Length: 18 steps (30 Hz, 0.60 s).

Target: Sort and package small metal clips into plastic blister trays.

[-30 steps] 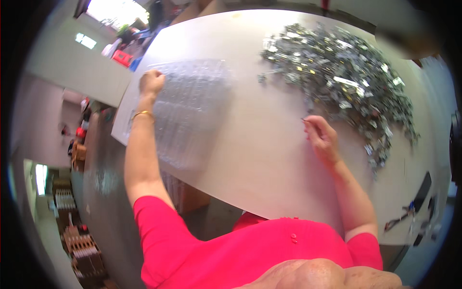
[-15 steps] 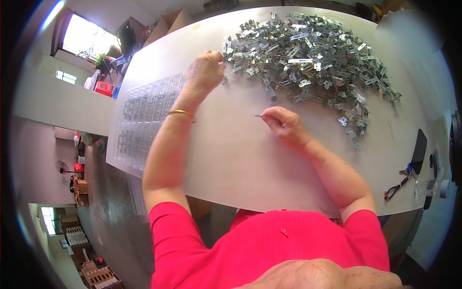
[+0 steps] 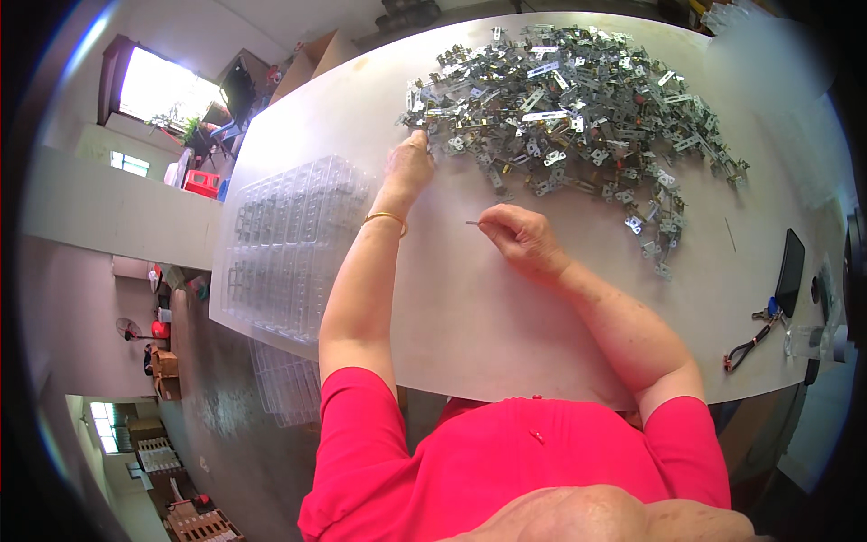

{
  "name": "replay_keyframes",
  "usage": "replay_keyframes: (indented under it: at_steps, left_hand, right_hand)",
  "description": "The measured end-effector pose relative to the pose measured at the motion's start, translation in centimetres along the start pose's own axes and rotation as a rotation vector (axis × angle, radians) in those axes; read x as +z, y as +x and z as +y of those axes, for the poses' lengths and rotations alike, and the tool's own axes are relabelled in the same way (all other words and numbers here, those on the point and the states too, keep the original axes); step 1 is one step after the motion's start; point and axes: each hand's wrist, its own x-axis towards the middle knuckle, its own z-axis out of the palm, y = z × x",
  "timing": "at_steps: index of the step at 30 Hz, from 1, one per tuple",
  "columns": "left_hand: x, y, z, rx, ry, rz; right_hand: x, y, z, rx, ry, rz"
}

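Note:
A large heap of small metal brackets [image 3: 560,99], silver with brassy bits, covers the far part of the table. My left hand [image 3: 411,168] is at the heap's near left edge, its fingers pinched together; whatever lies between the fingertips is hidden. Closer to me, my right hand [image 3: 526,239] grips a thin grey metal piece [image 3: 472,222] between thumb and forefinger, its end sticking out to the left. On the table's left side lie clear plastic trays [image 3: 298,244] with rows of compartments, and metal parts show in some of them.
At the right edge lie a black phone [image 3: 790,271], keys with a dark cord [image 3: 748,350] and clear plastic wrapping [image 3: 808,341]. A thin wire [image 3: 730,234] rests right of the heap. More clear trays [image 3: 287,384] stand below the table's left edge.
My left hand has drawn toward me and to the right along the heap's edge. My right hand stays almost in place, still pinching the thin metal piece. The view has shifted slightly.

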Motion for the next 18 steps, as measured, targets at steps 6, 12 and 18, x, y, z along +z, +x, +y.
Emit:
replay_keyframes:
  at_steps: [6,12,18]
  left_hand:
    - [0.8,-3.3,-0.3,0.063,-0.038,0.198]
    - [1.2,-6.1,0.0,-0.044,-0.647,0.269]
    - [1.2,-9.2,3.3,-0.227,-1.637,-0.233]
  right_hand:
    - [0.1,-0.1,0.0,0.05,0.031,0.019]
    - [0.3,0.0,0.1,0.138,0.044,0.084]
    - [-0.3,0.6,0.3,0.203,0.155,0.187]
